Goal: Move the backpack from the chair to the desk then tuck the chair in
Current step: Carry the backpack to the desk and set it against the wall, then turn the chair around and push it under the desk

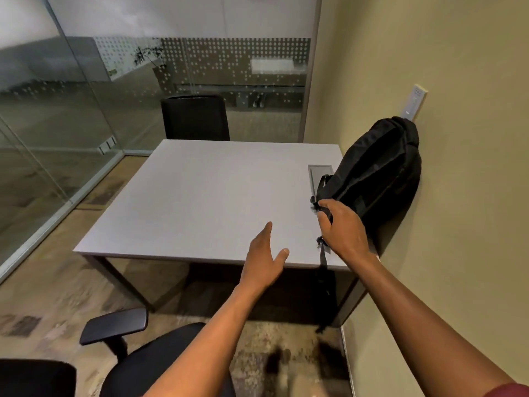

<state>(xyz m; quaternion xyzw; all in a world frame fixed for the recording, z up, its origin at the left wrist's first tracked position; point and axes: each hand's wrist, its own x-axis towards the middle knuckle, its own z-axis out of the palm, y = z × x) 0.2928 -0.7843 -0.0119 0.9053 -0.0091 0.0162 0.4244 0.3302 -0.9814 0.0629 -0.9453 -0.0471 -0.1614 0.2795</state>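
Resting on the desk, the black backpack is leaning against the beige wall, just beyond the right hand. That hand is curling its fingers around a strap or lower edge of the backpack at the corner nearest the person; the exact grip point is partly hidden by the hand itself. One loose strap is hanging from below the right hand, over the near desk edge toward the floor. The left hand is hovering open above the near desk edge, fingers extended and thumb spread, holding nothing and sitting just to the left of the right hand. A recessed cable hatch is showing in the desk surface beyond the right hand, partly covered by the backpack. The chair is standing below both forearms, pulled away from the desk, with its armrest lying to the left of the left forearm. A second chair is standing at the far desk edge, well beyond both hands.
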